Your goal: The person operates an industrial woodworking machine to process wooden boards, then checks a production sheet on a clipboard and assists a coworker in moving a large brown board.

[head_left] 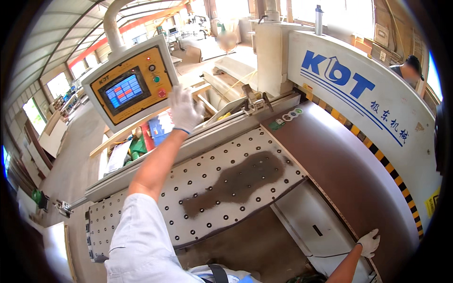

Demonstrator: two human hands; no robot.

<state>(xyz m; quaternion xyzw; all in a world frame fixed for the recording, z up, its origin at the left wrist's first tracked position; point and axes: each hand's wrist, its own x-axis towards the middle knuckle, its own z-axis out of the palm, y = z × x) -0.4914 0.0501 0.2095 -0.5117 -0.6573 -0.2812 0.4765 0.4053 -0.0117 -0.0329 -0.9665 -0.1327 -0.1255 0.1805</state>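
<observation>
My left hand (185, 112), in a white glove, is raised just right of the control panel (130, 85), close to its red button (162, 93). Its fingers point up, stretched out, and nothing shows in them. The panel has a yellow face and a lit blue screen (123, 92) with red fields. At the lower right my right hand (369, 243), also gloved in white, lies with extended fingers on the near edge of a large brown board (347, 174). That board lies flat and runs up to the big white machine (330, 52), along a black-and-yellow striped edge.
A light table (203, 167) with rows of small round holes and a dark worn patch is left of the board. Beyond its rail (222, 125) are a clamp-like fitting (255, 101) and wooden bars. A grey spray can (319, 21) stands on the machine. Another person (409, 70) is at the far right.
</observation>
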